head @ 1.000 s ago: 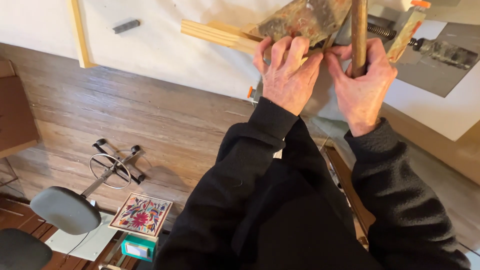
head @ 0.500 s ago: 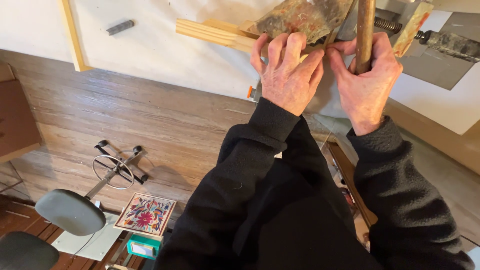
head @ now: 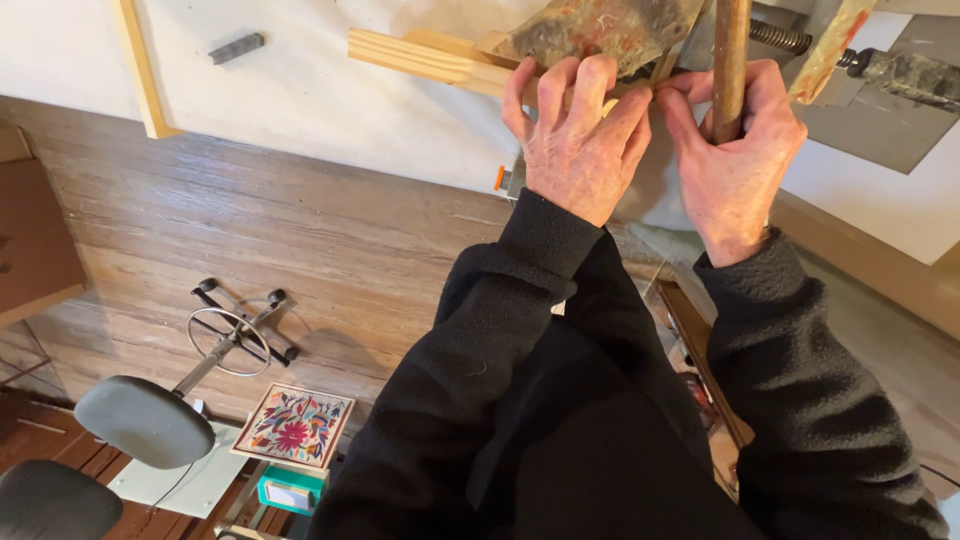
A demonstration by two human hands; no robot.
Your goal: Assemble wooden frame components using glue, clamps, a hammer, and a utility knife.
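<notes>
Right hand [head: 735, 160] (apparently) around wooden handle [head: 731, 50]

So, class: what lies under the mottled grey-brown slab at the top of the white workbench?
Pale wooden strips stick out from beneath the mottled grey-brown slab on its left side. The left hand covers its lower edge, so what lies under there is hidden.
</notes>
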